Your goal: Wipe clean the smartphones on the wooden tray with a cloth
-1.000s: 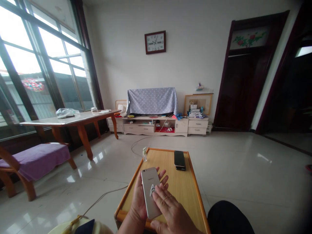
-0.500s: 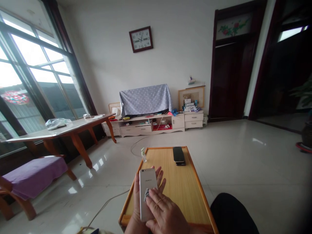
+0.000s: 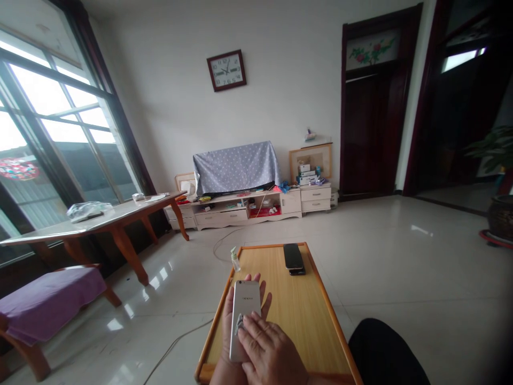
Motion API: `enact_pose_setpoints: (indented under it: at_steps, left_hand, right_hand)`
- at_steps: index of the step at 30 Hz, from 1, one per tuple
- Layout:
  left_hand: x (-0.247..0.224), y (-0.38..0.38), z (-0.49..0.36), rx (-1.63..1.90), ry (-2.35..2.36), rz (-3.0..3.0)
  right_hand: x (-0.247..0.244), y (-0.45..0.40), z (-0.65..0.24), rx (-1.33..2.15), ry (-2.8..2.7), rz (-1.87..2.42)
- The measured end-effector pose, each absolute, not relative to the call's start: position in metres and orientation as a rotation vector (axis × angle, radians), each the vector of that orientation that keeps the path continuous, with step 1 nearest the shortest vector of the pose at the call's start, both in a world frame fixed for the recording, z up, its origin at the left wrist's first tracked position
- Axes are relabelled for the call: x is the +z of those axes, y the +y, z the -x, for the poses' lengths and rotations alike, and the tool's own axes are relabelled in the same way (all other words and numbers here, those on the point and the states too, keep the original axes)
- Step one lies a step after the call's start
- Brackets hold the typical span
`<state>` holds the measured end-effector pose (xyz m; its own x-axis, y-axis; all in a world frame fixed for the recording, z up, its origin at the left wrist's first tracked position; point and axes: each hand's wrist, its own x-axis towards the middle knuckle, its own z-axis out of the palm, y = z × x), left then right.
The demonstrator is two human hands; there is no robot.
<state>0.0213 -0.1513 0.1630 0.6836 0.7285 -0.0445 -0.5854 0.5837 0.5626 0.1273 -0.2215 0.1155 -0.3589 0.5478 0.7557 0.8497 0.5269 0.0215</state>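
My left hand (image 3: 229,326) holds a white OPPO smartphone (image 3: 245,310) upright, its back facing me and its lower part hidden by my right hand. My right hand (image 3: 267,355) lies across the phone's back, pressing a small pale cloth (image 3: 239,324) against it with the fingertips. Both hands are over the near end of a low bamboo-topped table (image 3: 300,315) with an orange wooden frame. A black phone (image 3: 294,256) lies at the table's far edge, and a small clear pump bottle (image 3: 235,260) stands at its far left corner.
A long wooden table (image 3: 92,227) with a plastic bag (image 3: 85,212) stands at left, beyond a purple-cushioned bench (image 3: 48,299). A cable (image 3: 180,337) runs across the tiled floor. My dark-clad knee (image 3: 382,355) is at lower right, beside the low table.
The view has swung right and the room has shifted left. The white phone has turned from tilted to nearly upright, and the right hand stays on its back with the cloth.
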Motion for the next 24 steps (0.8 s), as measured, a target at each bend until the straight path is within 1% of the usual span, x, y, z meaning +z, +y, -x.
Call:
enact_pose_setpoints:
  at_steps: [6, 9, 13, 15, 21, 24]
  left_hand:
    - [0.166, -0.158, -0.017, 0.798, 0.333, -0.623]
    - [0.164, -0.163, -0.015, 0.803, 0.368, -0.686]
    - [0.164, -0.169, -0.014, 0.798, 0.430, -0.802]
    - [0.164, -0.170, -0.014, 0.785, 0.472, -0.874]
    - [0.166, -0.172, -0.015, 0.709, 0.643, -1.137]
    - [0.167, -0.174, -0.013, 0.653, 0.728, -1.295]
  right_hand:
    - [0.107, -0.219, -0.122, -0.523, -2.045, 1.026]
    - [0.121, -0.224, -0.129, -0.492, -2.065, 1.040]
    - [0.148, -0.229, -0.143, -0.468, -1.969, 1.203]
    - [0.151, -0.230, -0.144, -0.488, -1.956, 1.218]
    - [0.130, -0.230, -0.132, -0.601, -2.144, 0.830]
    - [0.136, -0.231, -0.135, -0.546, -2.156, 0.920]
